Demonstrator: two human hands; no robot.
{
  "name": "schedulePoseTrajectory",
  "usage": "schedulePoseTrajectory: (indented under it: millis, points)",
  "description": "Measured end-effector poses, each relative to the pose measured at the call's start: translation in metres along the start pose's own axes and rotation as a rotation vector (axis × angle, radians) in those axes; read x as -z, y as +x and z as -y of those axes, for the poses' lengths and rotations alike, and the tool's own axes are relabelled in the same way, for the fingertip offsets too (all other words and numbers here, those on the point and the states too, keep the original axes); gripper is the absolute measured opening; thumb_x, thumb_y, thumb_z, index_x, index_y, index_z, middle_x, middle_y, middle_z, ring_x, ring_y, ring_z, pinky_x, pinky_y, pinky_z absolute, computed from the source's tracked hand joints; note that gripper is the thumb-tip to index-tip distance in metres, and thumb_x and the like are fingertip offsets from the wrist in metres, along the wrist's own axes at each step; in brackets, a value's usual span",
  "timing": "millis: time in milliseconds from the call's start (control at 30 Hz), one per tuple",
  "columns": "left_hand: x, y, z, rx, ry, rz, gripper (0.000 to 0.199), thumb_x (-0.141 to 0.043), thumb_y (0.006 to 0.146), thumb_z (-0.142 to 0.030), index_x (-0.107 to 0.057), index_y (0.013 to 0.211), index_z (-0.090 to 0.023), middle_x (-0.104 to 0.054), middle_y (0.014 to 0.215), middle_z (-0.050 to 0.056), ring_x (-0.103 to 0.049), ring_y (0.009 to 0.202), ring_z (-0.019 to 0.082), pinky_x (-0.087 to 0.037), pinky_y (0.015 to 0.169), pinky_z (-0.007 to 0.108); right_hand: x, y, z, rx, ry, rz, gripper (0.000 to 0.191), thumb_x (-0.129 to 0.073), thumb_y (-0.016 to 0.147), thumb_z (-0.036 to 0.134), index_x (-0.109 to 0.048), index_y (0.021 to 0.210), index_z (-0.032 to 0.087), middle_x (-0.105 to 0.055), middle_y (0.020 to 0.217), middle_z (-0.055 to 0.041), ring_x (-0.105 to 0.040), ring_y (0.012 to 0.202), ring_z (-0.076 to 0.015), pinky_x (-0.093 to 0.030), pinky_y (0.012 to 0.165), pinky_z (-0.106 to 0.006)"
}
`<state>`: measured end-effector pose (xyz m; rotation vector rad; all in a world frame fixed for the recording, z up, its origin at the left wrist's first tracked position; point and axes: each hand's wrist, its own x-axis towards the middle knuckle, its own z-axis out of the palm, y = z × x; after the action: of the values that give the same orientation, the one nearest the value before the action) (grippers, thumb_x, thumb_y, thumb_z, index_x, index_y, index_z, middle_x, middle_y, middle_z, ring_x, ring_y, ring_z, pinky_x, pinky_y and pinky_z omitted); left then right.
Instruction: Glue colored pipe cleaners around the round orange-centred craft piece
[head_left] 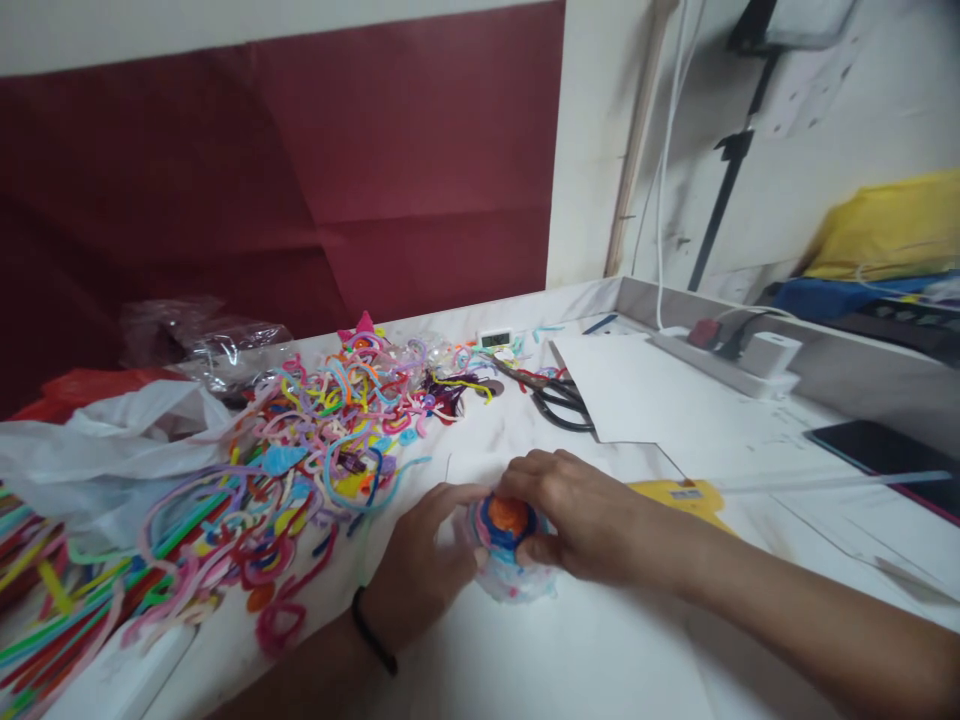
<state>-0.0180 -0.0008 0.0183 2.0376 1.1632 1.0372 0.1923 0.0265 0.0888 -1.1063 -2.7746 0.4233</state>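
Note:
A small round craft piece (510, 580) with an orange centre, a dark blue ring and a pale, multicoloured rim rests over the white sheet (585, 655). My left hand (424, 560), with a black band at the wrist, grips its left side between thumb and fingers. From the right, my right hand (574, 510) holds the same piece, its fingers curled over the far edge and its thumb at the near right side. Parts of the rim are hidden behind the fingers.
Tangled colourful pipe cleaners (322, 420) cover the left, beside a white plastic bag (112, 450). Beyond my hands lie black scissors (559, 400) and a small digital display (495, 339). A yellow tool (686, 500), phone (885, 455) and power strip (731, 368) are at right.

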Motion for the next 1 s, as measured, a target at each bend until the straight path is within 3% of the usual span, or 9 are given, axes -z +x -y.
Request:
schedulePoseTrajectory:
  millis: [333,1000]
  points:
    - [-0.001,-0.002,0.009,0.050,-0.067,0.017,0.040,-0.068,0.079,-0.020,-0.059,0.118,-0.022,-0.066,0.120,0.006,-0.062,0.111,0.026,-0.047,0.099,0.036,-0.006,0.004,0.013,-0.103,-0.035,-0.027,0.021,-0.072,0.075,0.025,-0.066,0.093,0.015,-0.068,0.097,-0.0102,-0.060,0.093,-0.0278,-0.041,0.081,-0.039]
    - [0.002,-0.003,0.008,-0.021,-0.123,0.065,0.036,-0.069,0.084,-0.030,-0.062,0.119,-0.024,-0.064,0.119,0.007,-0.060,0.111,0.026,-0.046,0.098,0.036,-0.003,0.008,0.026,-0.217,-0.050,-0.016,0.016,-0.070,0.078,0.030,-0.066,0.088,0.018,-0.068,0.095,-0.0083,-0.061,0.091,-0.0259,-0.040,0.080,-0.038]
